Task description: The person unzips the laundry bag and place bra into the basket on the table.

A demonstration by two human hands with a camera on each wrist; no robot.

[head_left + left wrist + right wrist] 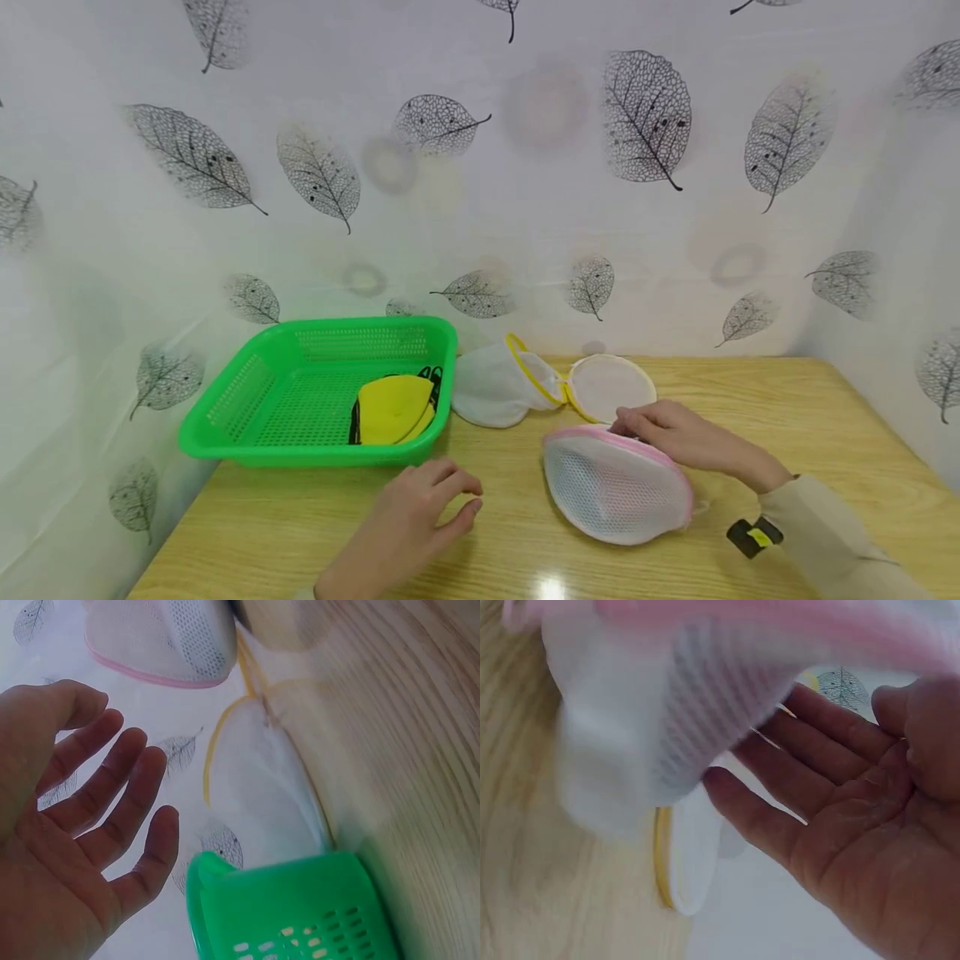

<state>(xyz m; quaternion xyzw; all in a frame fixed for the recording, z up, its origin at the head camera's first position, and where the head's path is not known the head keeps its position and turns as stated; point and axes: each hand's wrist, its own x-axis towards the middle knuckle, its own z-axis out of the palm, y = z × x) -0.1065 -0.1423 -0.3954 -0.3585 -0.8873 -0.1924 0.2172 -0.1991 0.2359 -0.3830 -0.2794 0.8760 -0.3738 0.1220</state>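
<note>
My right hand [663,429] pinches the pink-trimmed rim of a white mesh laundry bag [615,492], which stands tilted with its netted side toward me. In the right wrist view, the fingers [780,772] lie against the netting of this bag [705,697], below its pink edge. My left hand [408,521] hangs over the table in front of the basket, fingers loosely bent and holding nothing. The left wrist view shows its palm [60,862] with the fingers spread. Behind the pink-trimmed bag lies a second white mesh bag [491,387] with yellow trim, its round lid [611,387] folded open.
A green plastic basket [315,454] stands at the left rear of the wooden table [750,400]. Yellow cup-shaped fabric [393,408] with black straps lies in its right side. A white leaf-patterned sheet [480,208] hangs behind and along both sides.
</note>
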